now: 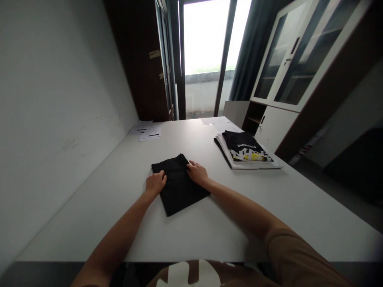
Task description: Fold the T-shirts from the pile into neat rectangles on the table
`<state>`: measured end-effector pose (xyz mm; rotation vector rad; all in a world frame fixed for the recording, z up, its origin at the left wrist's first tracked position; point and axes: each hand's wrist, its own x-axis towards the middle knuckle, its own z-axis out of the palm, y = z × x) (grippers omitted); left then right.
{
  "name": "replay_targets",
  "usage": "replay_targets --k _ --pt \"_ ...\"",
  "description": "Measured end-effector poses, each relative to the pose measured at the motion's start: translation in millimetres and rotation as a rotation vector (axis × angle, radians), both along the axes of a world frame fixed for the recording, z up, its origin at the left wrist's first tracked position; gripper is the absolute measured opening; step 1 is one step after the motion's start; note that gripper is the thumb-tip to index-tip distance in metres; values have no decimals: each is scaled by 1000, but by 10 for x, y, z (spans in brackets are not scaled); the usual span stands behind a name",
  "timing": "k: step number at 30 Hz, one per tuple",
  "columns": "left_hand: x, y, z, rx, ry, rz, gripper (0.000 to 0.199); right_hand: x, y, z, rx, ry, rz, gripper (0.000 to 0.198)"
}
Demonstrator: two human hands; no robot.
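Note:
A folded black garment (181, 189) lies flat on the white table (119, 223), in front of me and a little left of the middle. At its left edge, my left hand (155, 183) is closed, with the thumb on top of the cloth and the other fingers curled at the side. My right hand (197, 173) grips the far right edge, its fingertips bent over the fabric. Which kind of garment it is I cannot tell. Both hands rest low, at table height.
A stack of folded T-shirts (247, 147), black and white with a printed one on top, lies at the right. Paper sheets (149, 132) lie by the wall (66, 119) at the far left. More paper (215, 120) is at the far edge. A cabinet (278, 123) stands behind right.

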<state>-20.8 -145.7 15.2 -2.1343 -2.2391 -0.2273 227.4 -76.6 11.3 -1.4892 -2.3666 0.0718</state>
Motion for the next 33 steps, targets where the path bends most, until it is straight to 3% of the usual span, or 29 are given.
replay_targets --k 4,7,12,15,21,26,30,33 --pt "63 -29 -12 86 4 -207 27 -32 -84 52 153 24 160 32" --pt "51 -14 -91 123 -65 -356 17 -85 -151 33 124 111 381 28" --pt "-41 72 -255 38 -124 -420 46 -132 -215 6 72 143 629 25" --pt "-87 123 -236 24 -99 -403 48 -139 -258 35 73 138 660 23" --pt "-167 166 -54 41 -47 -288 23 -224 -392 70 -20 142 812 21" --pt "-223 136 -124 128 -36 -229 21 -253 -479 115 -14 100 881 25" --pt "-288 197 -242 109 -87 -367 37 -285 -631 149 56 -17 810 46" --pt "-356 266 -311 22 -71 -361 48 -341 -695 150 78 -68 806 39"
